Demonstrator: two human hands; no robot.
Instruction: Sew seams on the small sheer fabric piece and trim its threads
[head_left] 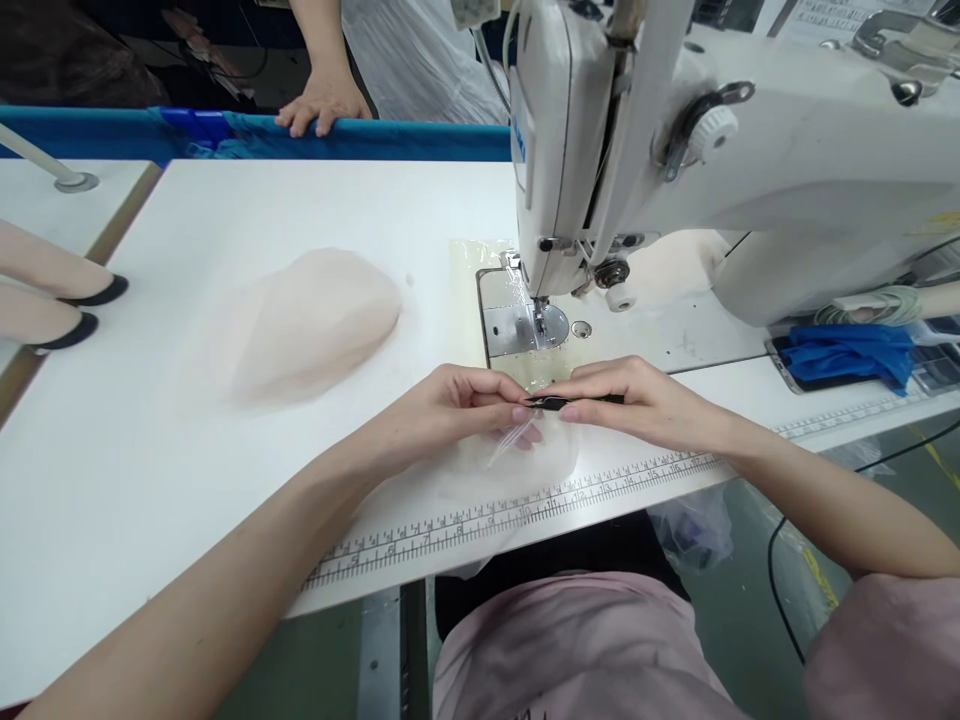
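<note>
My left hand (480,402) is closed in a pinch at the left end of a narrow black piece (555,402), just in front of the sewing machine's needle plate. My right hand (637,400) grips the same black piece between thumb and fingers. Whether it is a trim or a slim tool I cannot tell. Sheer pale fabric (551,455) hangs below the fingers onto the table edge, with a thin clear strip (514,438) by my left fingertips. The presser foot (539,318) stands just beyond both hands.
The white sewing machine (570,130) fills the upper right. Sheer beige fabric (322,320) lies on the table to the left, near two beige tubes with black ends (56,305). Blue cloth (851,352) covers a phone. Another person's hand (326,100) rests on the far blue edge.
</note>
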